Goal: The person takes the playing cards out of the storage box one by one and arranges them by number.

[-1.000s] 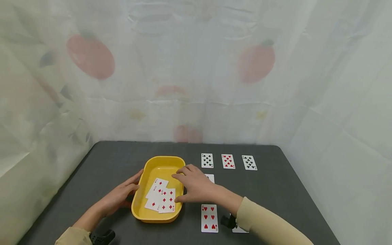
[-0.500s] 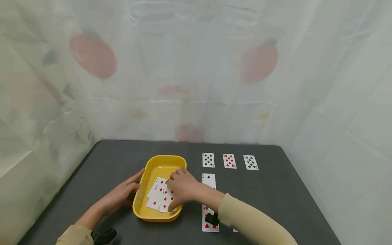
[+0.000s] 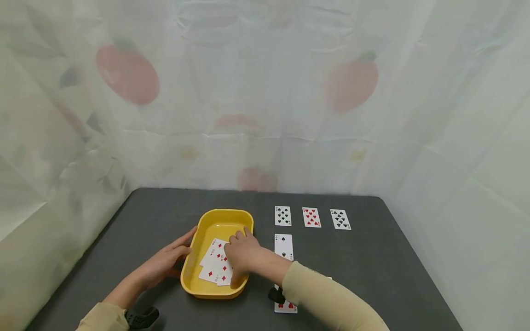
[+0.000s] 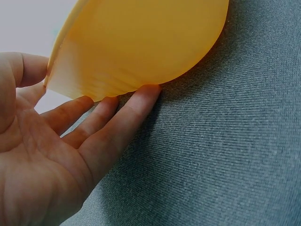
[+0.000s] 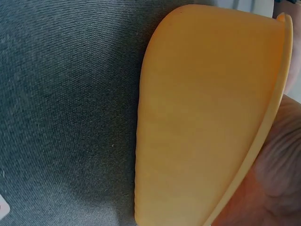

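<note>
Right hand (image 3: 240, 259) reaches into a yellow tray (image 3: 215, 220) and lies on the loose cards (image 3: 215, 266) piled inside, fingers bent down onto them; whether any card is actually pinched cannot be told from these views. Left hand (image 3: 167, 262) rests open against the tray's outer left wall, fingers straight, their tips at the foot of the wall where it meets the grey table (image 3: 372, 266). The tray sits left of centre on the table, with the diamond cards overlapping face up in its near half. Risks, as a judgement: the cards overlap, so lifting one may drag a neighbour along or flip it; a thin card lying flat on the smooth tray floor may slide away instead of lifting; the sleeve (image 3: 327, 299) lies over a heart card (image 3: 285, 307) near the table's front edge and could sweep it off. Readable marks: a 2 on the spade card (image 3: 283, 246) beside the tray. Three more cards (image 3: 312, 217) lie in a row farther back, spades, hearts and clubs, indices too small to read. No brand shows.
</note>
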